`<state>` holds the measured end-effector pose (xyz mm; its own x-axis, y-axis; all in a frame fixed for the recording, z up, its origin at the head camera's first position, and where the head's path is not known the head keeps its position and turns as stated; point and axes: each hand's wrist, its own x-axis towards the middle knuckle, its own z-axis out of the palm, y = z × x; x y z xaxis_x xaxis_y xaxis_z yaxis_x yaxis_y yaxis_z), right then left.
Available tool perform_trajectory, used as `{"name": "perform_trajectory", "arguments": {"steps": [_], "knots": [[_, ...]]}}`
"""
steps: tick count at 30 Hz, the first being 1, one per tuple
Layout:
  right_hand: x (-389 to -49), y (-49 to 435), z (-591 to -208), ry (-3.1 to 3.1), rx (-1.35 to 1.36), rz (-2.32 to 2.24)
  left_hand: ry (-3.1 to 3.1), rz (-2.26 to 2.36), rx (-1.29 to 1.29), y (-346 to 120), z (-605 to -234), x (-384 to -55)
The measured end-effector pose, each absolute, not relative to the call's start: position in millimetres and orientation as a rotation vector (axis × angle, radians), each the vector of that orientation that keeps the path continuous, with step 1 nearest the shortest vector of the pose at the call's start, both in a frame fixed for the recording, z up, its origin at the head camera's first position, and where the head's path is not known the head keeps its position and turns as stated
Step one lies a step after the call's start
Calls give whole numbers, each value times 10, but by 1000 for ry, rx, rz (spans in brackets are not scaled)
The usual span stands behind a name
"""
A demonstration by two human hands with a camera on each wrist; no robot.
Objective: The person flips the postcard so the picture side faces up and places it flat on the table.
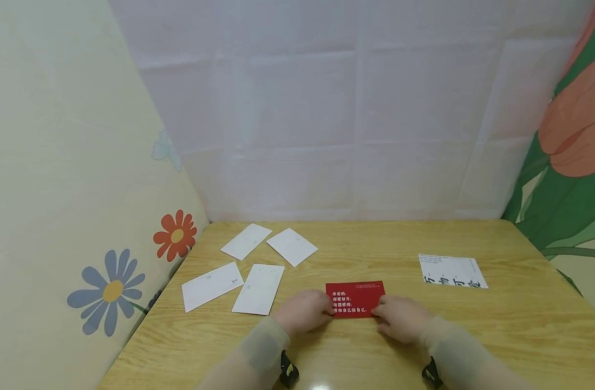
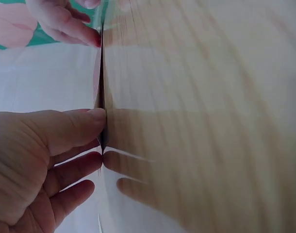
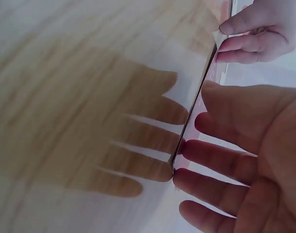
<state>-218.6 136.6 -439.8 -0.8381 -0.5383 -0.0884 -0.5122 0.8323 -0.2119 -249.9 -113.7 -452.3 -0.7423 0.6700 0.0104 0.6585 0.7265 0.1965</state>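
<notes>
A red card (image 1: pixel 357 301) with white printed lettering is in front of me, close over the wooden table. My left hand (image 1: pixel 304 311) holds its left end; in the left wrist view the thumb (image 2: pixel 85 127) meets the near edge, with other fingers at the corner. At the opposite end, my right hand (image 1: pixel 403 318) holds the lower right corner. Its thumb (image 3: pixel 230 104) and fingertips lie along the card's edge in the right wrist view. Both hands' reflections show on the glossy tabletop.
Several white cards lie at the left of the table (image 1: pixel 424 346), including one (image 1: pixel 258 289) near my left hand. Farther right lies a white card (image 1: pixel 453 271) with black lettering. A pale curtain (image 1: pixel 297 135) hangs behind, with flower-patterned cloth at both sides.
</notes>
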Motion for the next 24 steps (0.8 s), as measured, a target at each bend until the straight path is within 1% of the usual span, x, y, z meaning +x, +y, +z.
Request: {"name": "perform_trajectory", "arguments": {"steps": [9,16,24], "knots": [[-2244,1439,-4455,2880,-703,-240,2849,141,1031,-1002,-4495,-2490],[-2315,1602,-4433,2854,-475,-301,2816,62,1007,-910,-4462,-2471],[-2464,1768,-4454,2881,-509,-236,2791,130,982,-899,-4491,-2468]]}}
